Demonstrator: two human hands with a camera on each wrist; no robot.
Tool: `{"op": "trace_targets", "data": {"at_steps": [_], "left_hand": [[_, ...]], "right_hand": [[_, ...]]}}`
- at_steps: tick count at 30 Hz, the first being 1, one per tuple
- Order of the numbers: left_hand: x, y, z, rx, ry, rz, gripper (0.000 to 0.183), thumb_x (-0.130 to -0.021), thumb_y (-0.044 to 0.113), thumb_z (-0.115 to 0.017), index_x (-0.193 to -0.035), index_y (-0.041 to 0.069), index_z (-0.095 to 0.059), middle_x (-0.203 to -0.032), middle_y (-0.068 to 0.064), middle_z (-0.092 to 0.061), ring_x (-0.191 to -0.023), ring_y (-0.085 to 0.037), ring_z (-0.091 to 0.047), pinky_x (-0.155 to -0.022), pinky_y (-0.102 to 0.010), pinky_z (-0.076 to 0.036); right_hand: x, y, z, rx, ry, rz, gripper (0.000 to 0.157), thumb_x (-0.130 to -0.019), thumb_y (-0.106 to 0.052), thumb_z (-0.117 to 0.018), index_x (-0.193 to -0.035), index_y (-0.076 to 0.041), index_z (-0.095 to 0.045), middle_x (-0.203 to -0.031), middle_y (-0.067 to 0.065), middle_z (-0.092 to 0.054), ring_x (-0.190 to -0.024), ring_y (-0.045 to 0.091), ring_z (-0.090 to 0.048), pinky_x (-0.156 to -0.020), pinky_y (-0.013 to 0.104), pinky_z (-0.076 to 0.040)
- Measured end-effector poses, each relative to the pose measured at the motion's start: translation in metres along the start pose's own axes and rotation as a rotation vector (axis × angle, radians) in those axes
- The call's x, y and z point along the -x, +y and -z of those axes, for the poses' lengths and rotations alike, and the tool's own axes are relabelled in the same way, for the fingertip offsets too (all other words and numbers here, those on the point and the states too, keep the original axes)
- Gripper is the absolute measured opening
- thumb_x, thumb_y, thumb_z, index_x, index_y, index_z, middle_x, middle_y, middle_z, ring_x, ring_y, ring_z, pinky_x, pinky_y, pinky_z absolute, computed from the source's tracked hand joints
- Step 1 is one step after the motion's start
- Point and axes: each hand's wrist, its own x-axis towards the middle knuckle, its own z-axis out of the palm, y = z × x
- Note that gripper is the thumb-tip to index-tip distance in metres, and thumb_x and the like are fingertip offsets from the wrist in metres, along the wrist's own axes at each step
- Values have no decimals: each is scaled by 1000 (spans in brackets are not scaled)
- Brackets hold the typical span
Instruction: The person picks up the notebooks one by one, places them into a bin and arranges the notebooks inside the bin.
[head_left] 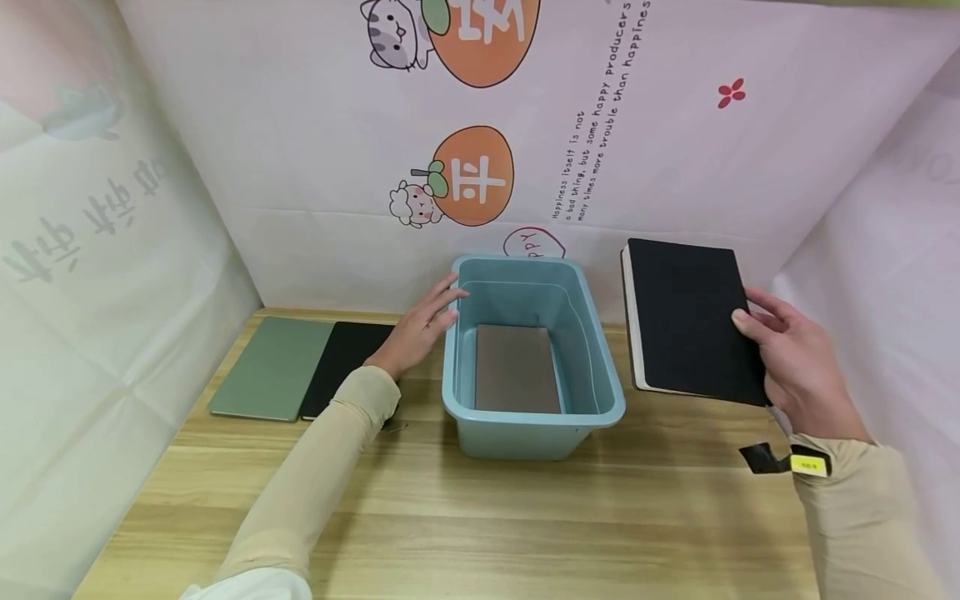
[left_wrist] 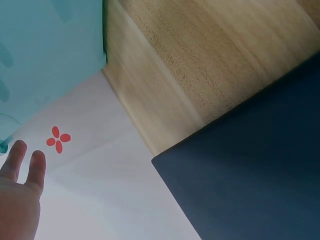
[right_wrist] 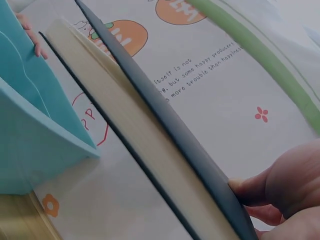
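Observation:
A black notebook [head_left: 686, 321] hangs above the table to the right of the bin, and my right hand [head_left: 798, 358] pinches its right edge, thumb on the cover. In the right wrist view the notebook's pale page edges [right_wrist: 125, 120] show between its dark covers. My left hand [head_left: 420, 325] is at the left rim of the light blue plastic bin [head_left: 510, 437], fingers extended; whether they touch the rim I cannot tell. Inside the bin, a grey-brown notebook [head_left: 517, 371] lies flat on the bottom.
On the wooden table [head_left: 480, 533] at the left lie a green notebook [head_left: 273, 367] and another black notebook [head_left: 345, 358], partly hidden by my left arm. A printed white sheet [head_left: 315, 167] rises behind the bin, with white sheets along both sides.

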Motion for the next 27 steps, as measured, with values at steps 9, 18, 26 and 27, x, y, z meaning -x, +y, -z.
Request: {"op": "trace_targets", "data": {"at_steps": [9, 18, 26, 27], "left_hand": [[0, 1, -1, -2, -1, 7, 51, -106, 60, -33, -151, 40, -44, -169, 26, -12, -158, -8, -18, -124, -57, -27], [-1, -1, -1, 8, 2, -19, 53, -107, 58, -33, -152, 34, -45, -169, 25, -12, -159, -10, -17, -124, -58, -28], [0, 0, -1, 8, -1, -8, 52, -107, 57, -33, -153, 35, -44, -170, 24, -11, -159, -9, -17, -124, -58, -27], [0, 0, -1, 10, 0, -7, 50, -107, 56, -34, -152, 37, -44, -170, 24, -12, -159, -9, -17, -124, -58, -27]], "right_hand": [[-5, -7, -18, -30, -7, -8, 69, -93, -22, -75, -155, -20, -45, -108, -9, -54, -79, -1, -63, -67, 12, -54], [-8, -8, -34, -83, -65, 1, 62, -95, -21, -73, -151, -20, -47, -106, -7, -54, -79, 1, -66, -67, 16, -57], [-11, -12, -46, -84, -112, 4, 68, -97, -23, -70, -157, -18, -39, -108, -7, -56, -83, 2, -66, -69, 17, -57], [-12, -14, -48, -93, -120, 7, 68, -97, -22, -70, -157, -17, -39, -107, -8, -57, -83, 2, -66, -69, 17, -57]]}}
